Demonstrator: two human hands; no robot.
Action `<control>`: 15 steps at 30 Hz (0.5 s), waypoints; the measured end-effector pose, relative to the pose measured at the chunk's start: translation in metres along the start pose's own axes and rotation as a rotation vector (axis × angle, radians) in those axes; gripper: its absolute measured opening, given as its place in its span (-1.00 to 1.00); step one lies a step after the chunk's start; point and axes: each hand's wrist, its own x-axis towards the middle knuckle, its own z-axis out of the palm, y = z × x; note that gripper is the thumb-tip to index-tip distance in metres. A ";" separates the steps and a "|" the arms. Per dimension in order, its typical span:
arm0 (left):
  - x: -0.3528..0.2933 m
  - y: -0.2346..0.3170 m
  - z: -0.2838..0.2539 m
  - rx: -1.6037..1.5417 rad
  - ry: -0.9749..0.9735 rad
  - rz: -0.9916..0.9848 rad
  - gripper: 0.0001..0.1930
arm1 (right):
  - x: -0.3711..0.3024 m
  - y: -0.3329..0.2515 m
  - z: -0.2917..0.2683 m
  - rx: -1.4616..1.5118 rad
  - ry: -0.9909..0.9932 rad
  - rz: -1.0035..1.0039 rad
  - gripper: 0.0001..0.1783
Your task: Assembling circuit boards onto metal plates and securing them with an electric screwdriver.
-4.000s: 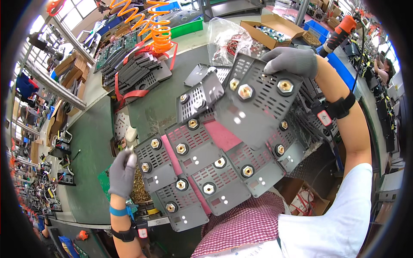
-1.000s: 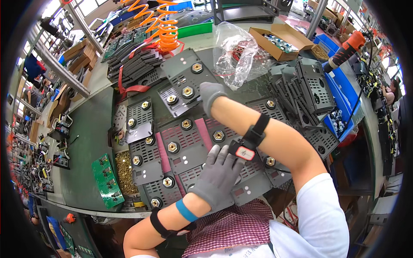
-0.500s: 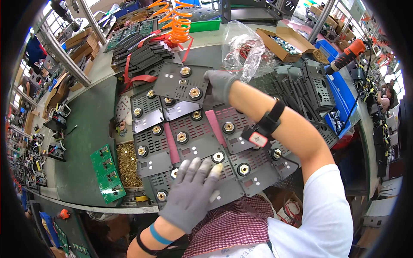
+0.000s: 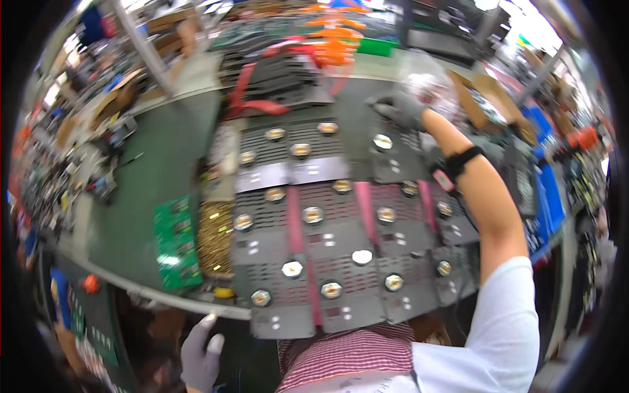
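Observation:
Several dark perforated metal plates point(image 4: 282, 242) lie in overlapping rows before me, each carrying brass-centred hex nuts point(image 4: 313, 215). Beyond the right part of the rows is another perforated plate point(image 4: 396, 167) with a nut showing. My right hand point(image 4: 401, 109), in a grey glove, is over this plate's far end; blur hides whether its fingers grip it. At the lower left, off the bench's front edge, my gloved left hand point(image 4: 200, 360) has thumb and finger apart and holds nothing.
Left of the plates are a bin of small brass parts point(image 4: 216, 239) and a green circuit board point(image 4: 175, 245). A dark plate stack point(image 4: 278, 82) with red straps stands behind, under an orange coiled hose point(image 4: 334, 39). At right are a cardboard box point(image 4: 488, 101) and blue bins point(image 4: 547, 190).
My right hand has moved the perforated plate rightward from above the left rows. My left hand has come off the near plates, down and left. The view has shifted and blurred.

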 end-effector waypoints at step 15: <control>0.183 -0.117 -0.060 0.319 0.361 -0.309 -0.31 | -0.106 -0.107 -0.022 0.244 0.019 -0.114 -0.57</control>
